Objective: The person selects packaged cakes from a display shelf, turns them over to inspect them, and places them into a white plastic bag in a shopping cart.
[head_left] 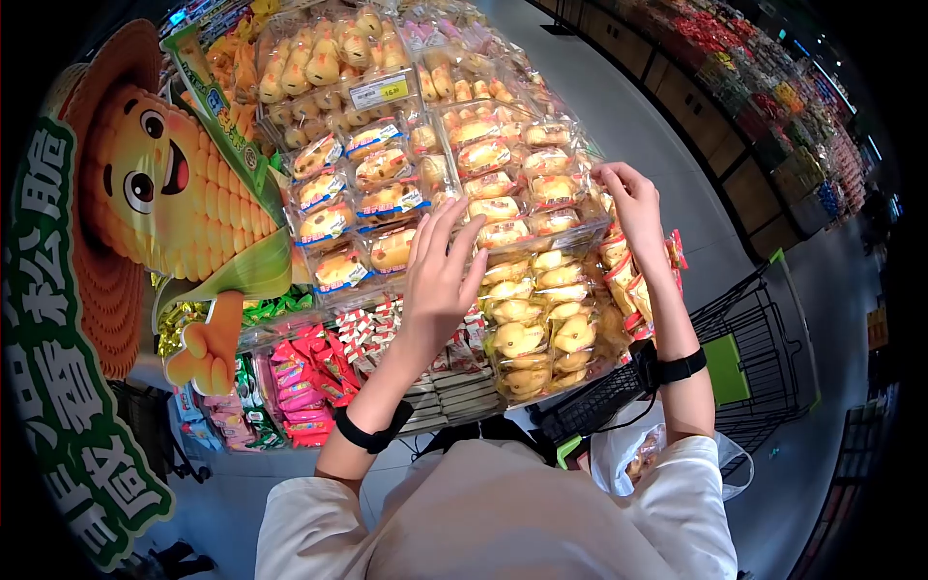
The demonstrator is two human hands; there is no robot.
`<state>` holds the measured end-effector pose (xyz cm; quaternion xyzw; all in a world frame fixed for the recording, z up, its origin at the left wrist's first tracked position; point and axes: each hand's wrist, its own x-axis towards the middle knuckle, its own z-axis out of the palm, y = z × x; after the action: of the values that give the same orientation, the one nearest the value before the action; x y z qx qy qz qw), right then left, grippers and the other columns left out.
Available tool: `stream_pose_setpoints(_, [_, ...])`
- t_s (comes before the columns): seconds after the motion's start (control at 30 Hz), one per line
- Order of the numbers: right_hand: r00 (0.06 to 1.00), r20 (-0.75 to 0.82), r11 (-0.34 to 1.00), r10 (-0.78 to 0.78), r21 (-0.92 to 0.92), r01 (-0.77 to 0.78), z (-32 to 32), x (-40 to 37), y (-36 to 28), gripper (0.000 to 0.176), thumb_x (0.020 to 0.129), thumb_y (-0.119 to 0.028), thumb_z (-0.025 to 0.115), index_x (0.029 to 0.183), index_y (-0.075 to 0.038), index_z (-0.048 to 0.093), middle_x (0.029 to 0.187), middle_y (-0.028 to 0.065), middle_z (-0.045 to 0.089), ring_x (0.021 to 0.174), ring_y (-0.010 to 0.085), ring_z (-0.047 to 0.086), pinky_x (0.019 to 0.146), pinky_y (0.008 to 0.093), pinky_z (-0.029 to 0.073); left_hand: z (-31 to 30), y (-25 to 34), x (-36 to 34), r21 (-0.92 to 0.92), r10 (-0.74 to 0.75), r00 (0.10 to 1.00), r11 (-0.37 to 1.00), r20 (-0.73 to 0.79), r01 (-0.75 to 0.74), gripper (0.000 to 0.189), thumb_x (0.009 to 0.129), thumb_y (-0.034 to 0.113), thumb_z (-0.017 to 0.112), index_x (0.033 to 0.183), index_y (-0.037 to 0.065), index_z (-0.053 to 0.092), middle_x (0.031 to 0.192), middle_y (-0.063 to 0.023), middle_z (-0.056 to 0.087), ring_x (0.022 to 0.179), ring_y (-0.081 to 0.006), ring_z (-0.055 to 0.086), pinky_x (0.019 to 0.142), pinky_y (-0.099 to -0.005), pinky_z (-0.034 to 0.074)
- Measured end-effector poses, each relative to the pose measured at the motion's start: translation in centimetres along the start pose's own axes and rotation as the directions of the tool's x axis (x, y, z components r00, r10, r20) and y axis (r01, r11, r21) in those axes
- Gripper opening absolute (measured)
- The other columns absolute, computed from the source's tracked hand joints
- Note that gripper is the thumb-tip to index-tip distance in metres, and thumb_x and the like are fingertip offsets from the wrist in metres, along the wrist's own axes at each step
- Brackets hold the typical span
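Note:
My left hand (443, 261) is open with its fingers apart, over the front of a clear bin of wrapped small cakes (496, 210). My right hand (633, 203) is at the right side of that bin, fingers bent and drawn together near the clear edge; what they hold, if anything, I cannot make out. To the left lie wrapped cakes with blue-and-white labels (391, 198). Below the hands sits a clear bin of round yellow wrapped buns (522, 336). Red-trimmed snack packets (638, 293) hang under my right wrist.
A cardboard corn figure (193, 193) stands at the left. Pink and red packets (304, 377) fill lower bins. A black shopping cart (764, 338) stands at the right, with a white plastic bag (614, 454) near my right elbow. Shelves (715, 126) line the far aisle.

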<state>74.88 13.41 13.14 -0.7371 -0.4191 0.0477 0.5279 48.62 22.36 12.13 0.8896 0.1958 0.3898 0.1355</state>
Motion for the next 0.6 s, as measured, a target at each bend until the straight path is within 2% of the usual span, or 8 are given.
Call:
stream_pose_setpoints(0.1, [1.0,0.021,1.0,0.023,-0.014,-0.023,0.0,0.0,1.4,0.023,0.087,-0.021,0.058,0.095,-0.001,0.068,0.086,0.0111,0.069,0.083,0.0183,0.066,0.077,0.0296,0.049,0.6,0.1,0.6,0.001,0.023,0.999,1.0,0.023,-0.023,0.032,0.086,0.012,0.056,0.117,0.004,0.055,0.129,-0.0133,0.047,0.124,-0.0322,0.042,0.106,-0.0442,0.031])
stream_pose_setpoints(0.2, [0.998,0.035,0.988,0.059,-0.143,-0.053,-0.2,0.2,1.2,0.023,0.085,-0.021,0.06,0.094,-0.001,0.067,0.085,0.0117,0.069,0.081,0.0191,0.066,0.075,0.0298,0.049,1.0,-0.1,1.5,0.007,0.046,0.999,0.999,0.008,-0.046,0.032,0.085,0.013,0.058,0.115,0.003,0.056,0.124,-0.0157,0.049,0.121,-0.0326,0.043,0.105,-0.0468,0.03])
stream_pose_setpoints(0.23, [0.994,0.052,0.984,0.095,-0.154,-0.086,-0.2,0.2,0.8,0.022,0.082,-0.018,0.062,0.094,0.0,0.066,0.086,0.0134,0.068,0.082,0.022,0.065,0.076,0.0317,0.049,1.0,-0.1,1.7,0.004,0.036,0.999,0.999,0.003,-0.036,0.031,0.084,0.012,0.058,0.114,0.003,0.057,0.123,-0.0156,0.05,0.121,-0.0326,0.044,0.105,-0.0466,0.031])
stream_pose_setpoints(0.33, [0.996,0.064,0.978,-0.062,-0.197,0.073,0.5,-0.1,2.0,0.021,0.081,-0.015,0.064,0.095,0.001,0.065,0.09,0.0149,0.066,0.085,0.0253,0.064,0.077,0.0345,0.049,0.8,0.3,1.7,0.004,0.036,0.999,0.999,0.008,-0.036,0.029,0.083,0.011,0.059,0.111,0.003,0.058,0.121,-0.0155,0.051,0.118,-0.0327,0.046,0.102,-0.0453,0.034])
stream_pose_setpoints(0.37, [0.995,0.076,0.974,-0.063,-0.213,0.078,0.7,-0.2,2.1,0.022,0.079,-0.012,0.065,0.097,0.001,0.063,0.093,0.0161,0.065,0.088,0.0285,0.063,0.08,0.0366,0.048,0.8,0.5,1.5,0.007,0.041,0.999,0.999,0.011,-0.041,0.028,0.083,0.01,0.059,0.11,0.002,0.058,0.12,-0.0155,0.052,0.117,-0.0327,0.047,0.101,-0.0447,0.036])
stream_pose_setpoints(0.5, [0.997,0.045,0.962,-0.056,-0.264,0.066,1.5,0.2,3.0,0.032,0.078,-0.017,0.068,0.101,0.003,0.061,0.092,0.0168,0.065,0.087,0.0289,0.063,0.08,0.0371,0.048,1.9,2.4,0.2,-0.108,0.047,0.996,0.993,0.075,-0.039,0.024,0.082,0.007,0.06,0.105,0.0,0.06,0.12,-0.0157,0.053,0.109,-0.0334,0.053,0.094,-0.0409,0.043])
stream_pose_setpoints(0.57, [0.998,0.001,0.952,-0.069,-0.299,0.066,2.2,0.6,3.6,0.038,0.077,-0.02,0.071,0.103,0.005,0.06,0.092,0.0177,0.065,0.086,0.0285,0.063,0.078,0.0371,0.048,3.6,3.5,0.1,-0.225,0.032,0.993,0.974,0.113,-0.006,0.027,0.083,0.009,0.06,0.108,0.001,0.057,0.122,-0.0168,0.05,0.113,-0.0341,0.05,0.096,-0.0413,0.041])
stream_pose_setpoints(0.6, [1.0,-0.003,0.963,-0.015,-0.27,0.013,2.4,0.7,3.8,0.04,0.077,-0.022,0.072,0.104,0.006,0.059,0.089,0.0168,0.065,0.083,0.0266,0.063,0.076,0.0359,0.049,4.5,3.9,0.1,-0.282,0.026,0.991,0.959,0.131,0.012,0.028,0.084,0.01,0.06,0.11,0.001,0.056,0.123,-0.0174,0.049,0.115,-0.0345,0.049,0.097,-0.0416,0.039])
